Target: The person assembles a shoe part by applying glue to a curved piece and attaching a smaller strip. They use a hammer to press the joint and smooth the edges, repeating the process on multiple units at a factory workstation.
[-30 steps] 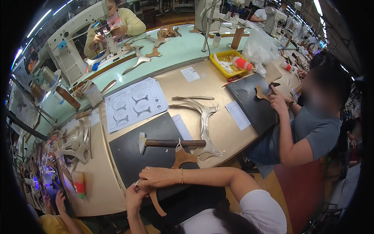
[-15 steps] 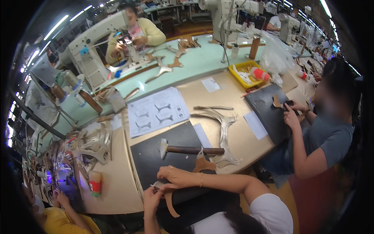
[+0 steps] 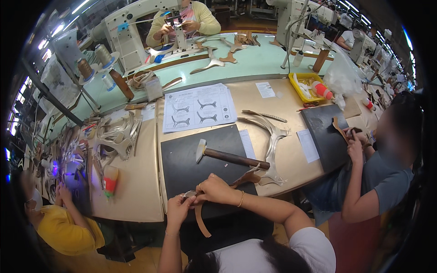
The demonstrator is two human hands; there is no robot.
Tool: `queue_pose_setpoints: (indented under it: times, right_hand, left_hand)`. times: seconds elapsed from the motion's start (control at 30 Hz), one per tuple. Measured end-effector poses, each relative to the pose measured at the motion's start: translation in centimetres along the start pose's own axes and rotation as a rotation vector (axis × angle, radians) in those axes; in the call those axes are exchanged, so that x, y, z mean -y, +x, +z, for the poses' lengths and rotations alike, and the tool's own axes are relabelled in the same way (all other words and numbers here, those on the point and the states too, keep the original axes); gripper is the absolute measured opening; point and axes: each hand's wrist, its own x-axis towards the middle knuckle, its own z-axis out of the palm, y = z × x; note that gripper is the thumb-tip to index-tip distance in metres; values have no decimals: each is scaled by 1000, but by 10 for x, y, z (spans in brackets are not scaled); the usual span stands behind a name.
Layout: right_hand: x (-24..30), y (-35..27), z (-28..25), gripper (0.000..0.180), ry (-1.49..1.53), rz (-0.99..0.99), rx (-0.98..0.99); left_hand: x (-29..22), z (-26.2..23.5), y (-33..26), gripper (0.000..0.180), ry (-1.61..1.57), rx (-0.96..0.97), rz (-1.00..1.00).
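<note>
In front of me, at the near edge of a black work board (image 3: pixel 182 157), both my hands are closed on a tan leather piece (image 3: pixel 201 220). One strip of it hangs below my fingers, and a silvery part shows at the top. My left hand (image 3: pixel 179 210) grips it from the left. My right hand (image 3: pixel 216 189) is bent over it, fingers pinched together; they partly hide the piece. A hammer (image 3: pixel 234 158) with a dark wooden handle lies across the board beyond my hands. Another brown leather piece (image 3: pixel 246 178) lies by the handle's end, right of my right hand.
Printed sheets (image 3: pixel 198 109) lie behind the board. Silvery curved leather pieces (image 3: pixel 273 141) rest to the right, more (image 3: pixel 120 141) to the left near a red-labelled bottle (image 3: pixel 109 181). A yellow basket (image 3: pixel 300 94) stands far right. Co-workers sit left, right and across at a sewing machine (image 3: pixel 132 38).
The view has shifted, so the table sits higher and further right. My hands stay on the leather piece; my right hand's fingers have drawn in closer over it.
</note>
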Motion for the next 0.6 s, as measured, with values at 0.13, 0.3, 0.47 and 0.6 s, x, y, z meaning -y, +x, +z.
queue_pose_setpoints:
  times: [0.13,0.3,0.47,0.6]
  right_hand:
    - [-1,-3,-3,32,-38,-49,59]
    - [-2,-4,0,34,-41,-32,132]
    - [0,-5,5,31,-13,-7,60]
    - [2,-4,-1,26,99,10,9]
  left_hand:
    - [4,-3,-2,23,-21,55,-16]
    - [7,-6,-3,27,-11,73,-71]
    - [0,-9,-2,27,-22,89,-48]
    - [-7,-9,-2,26,-7,85,-49]
